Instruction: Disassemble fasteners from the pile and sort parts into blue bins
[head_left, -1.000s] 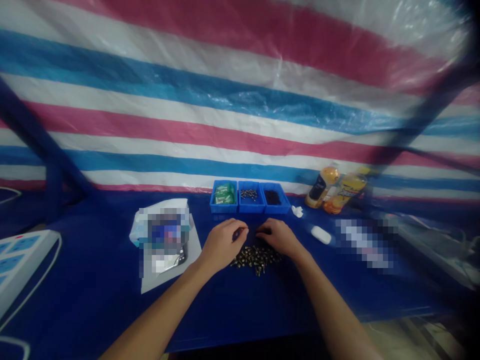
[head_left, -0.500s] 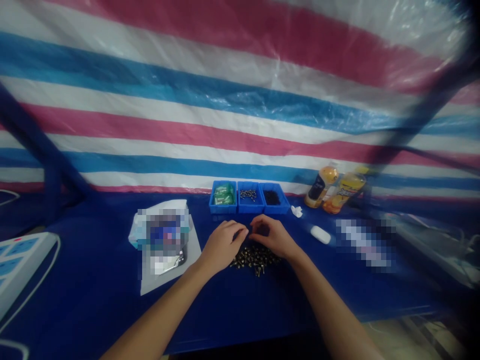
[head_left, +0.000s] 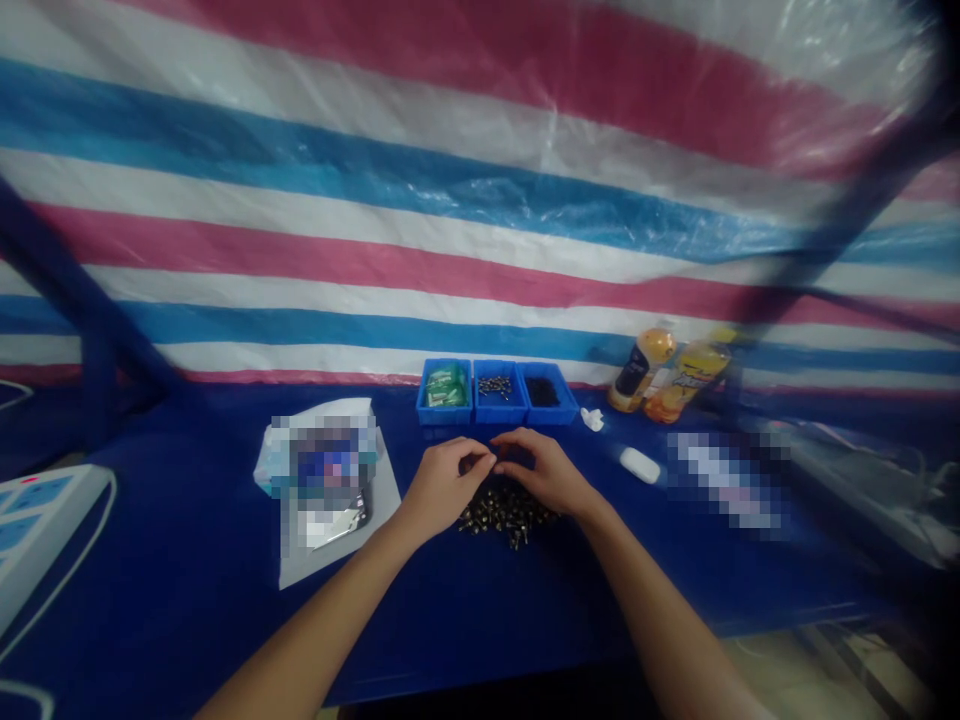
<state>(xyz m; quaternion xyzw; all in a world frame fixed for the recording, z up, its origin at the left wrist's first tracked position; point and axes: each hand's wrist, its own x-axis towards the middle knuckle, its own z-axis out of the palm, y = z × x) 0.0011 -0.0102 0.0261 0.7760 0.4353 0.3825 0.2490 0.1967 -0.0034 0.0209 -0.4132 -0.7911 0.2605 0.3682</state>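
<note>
My left hand [head_left: 453, 482] and my right hand [head_left: 541, 470] meet fingertip to fingertip over a heap of small brass-and-dark metal pieces [head_left: 510, 518] on the blue tabletop [head_left: 442, 620]. Thumb and forefinger are pinched together on the left; whatever lies between them is too small to make out. The right fingers curl in a pinch against the left fingertips, and their contents are hidden too. Behind the hands stand three blue bins: one with green-and-clear packets [head_left: 445, 388], one with small silvery metal parts [head_left: 494, 386], one with black bits [head_left: 541, 391].
At left lie a packet on a white sheet [head_left: 386, 500] and a power strip [head_left: 52, 540] with a white cable. On the right are a crumpled tissue [head_left: 592, 419], a white oval case [head_left: 640, 465], two drink bottles [head_left: 686, 380] and a clear plastic bag [head_left: 847, 490]. Striped sheeting hangs behind.
The right fingers have closed in on the left fingertips, so the gap between the hands is gone. The heap and the bins look the same.
</note>
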